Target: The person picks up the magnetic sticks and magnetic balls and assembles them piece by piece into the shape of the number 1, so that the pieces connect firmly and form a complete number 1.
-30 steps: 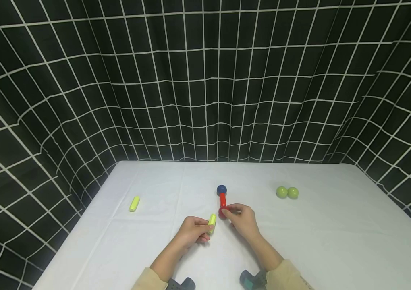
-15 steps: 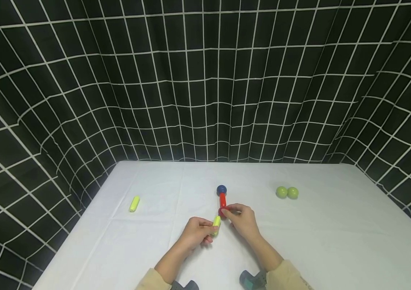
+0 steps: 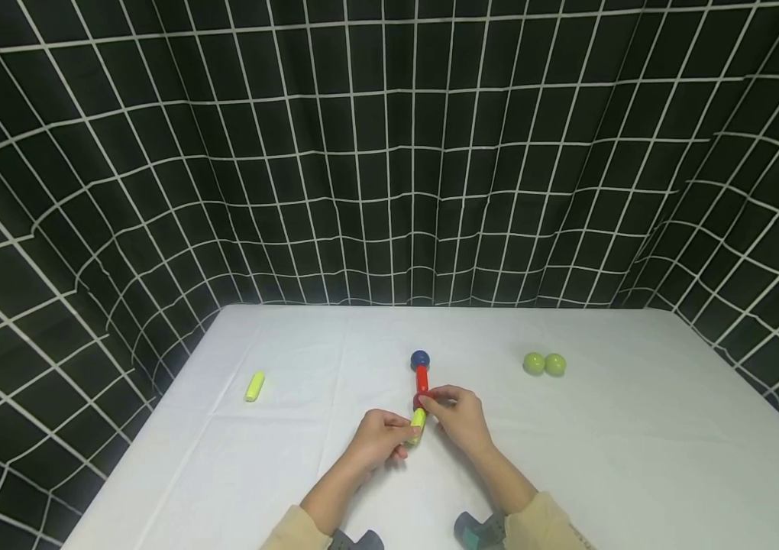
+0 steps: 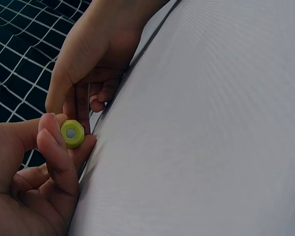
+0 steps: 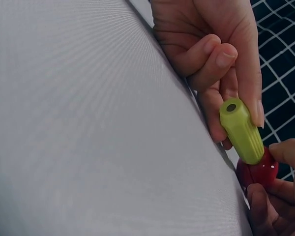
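My left hand (image 3: pixel 381 438) pinches a yellow-green rod (image 3: pixel 417 425) between thumb and fingers. In the right wrist view this rod (image 5: pixel 242 132) has a dark round spot in its near end, and its far end meets a red ball (image 5: pixel 259 172). My right hand (image 3: pixel 460 417) pinches that ball, which fingers partly cover. A red rod (image 3: pixel 421 379) runs from the red ball to a blue ball (image 3: pixel 420 360), all in one line on the white table. The left wrist view shows the yellow-green rod (image 4: pixel 72 133) end-on, with a grey disc at its centre.
Another yellow-green rod (image 3: pixel 255 386) lies at the left of the white table (image 3: pixel 307 367). Two green balls (image 3: pixel 544 364) sit side by side at the right. A dark curtain with a white grid (image 3: pixel 403 153) stands behind the table.
My left hand has moved right with the yellow-green rod, bringing its end up to the red ball. The right hand stays in place on the red ball.
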`<state>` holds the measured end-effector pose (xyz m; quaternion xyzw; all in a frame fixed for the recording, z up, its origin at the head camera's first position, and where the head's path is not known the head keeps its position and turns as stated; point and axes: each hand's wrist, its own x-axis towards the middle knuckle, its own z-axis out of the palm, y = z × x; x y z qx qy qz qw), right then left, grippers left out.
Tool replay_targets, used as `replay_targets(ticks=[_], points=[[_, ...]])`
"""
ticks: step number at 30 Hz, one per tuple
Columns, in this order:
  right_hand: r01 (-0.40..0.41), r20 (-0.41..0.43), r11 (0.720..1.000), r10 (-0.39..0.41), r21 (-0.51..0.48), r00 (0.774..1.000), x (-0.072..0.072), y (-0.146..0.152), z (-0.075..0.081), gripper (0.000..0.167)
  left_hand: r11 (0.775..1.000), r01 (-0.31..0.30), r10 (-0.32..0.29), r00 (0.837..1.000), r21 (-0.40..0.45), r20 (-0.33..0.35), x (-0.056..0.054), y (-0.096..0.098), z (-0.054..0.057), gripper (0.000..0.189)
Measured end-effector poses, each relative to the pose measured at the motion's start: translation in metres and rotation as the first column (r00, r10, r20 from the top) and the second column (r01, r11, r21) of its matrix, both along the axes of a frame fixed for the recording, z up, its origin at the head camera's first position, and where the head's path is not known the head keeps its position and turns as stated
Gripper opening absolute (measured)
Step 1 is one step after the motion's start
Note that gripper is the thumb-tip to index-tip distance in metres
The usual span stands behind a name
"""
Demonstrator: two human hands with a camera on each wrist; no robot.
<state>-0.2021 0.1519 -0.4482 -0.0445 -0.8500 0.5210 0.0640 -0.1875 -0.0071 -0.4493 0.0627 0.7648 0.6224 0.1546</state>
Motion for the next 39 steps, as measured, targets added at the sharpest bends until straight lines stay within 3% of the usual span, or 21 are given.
replay_targets(ticks=[8,39], points=[[0.003,0.002,1.000,-0.003,-0.005,1.000,0.000,-0.001,-0.001,0.027,1.000,-0.025,0.025,1.000,-0.001,-0.006,0.001,0.007,-0.002,0.025],[0.009,-0.012,0.999,-0.008,0.032,1.000,0.001,-0.001,0.001,0.027,0.999,0.010,-0.012,0.998,-0.034,-0.062,-0.007,0.012,-0.004,0.021]])
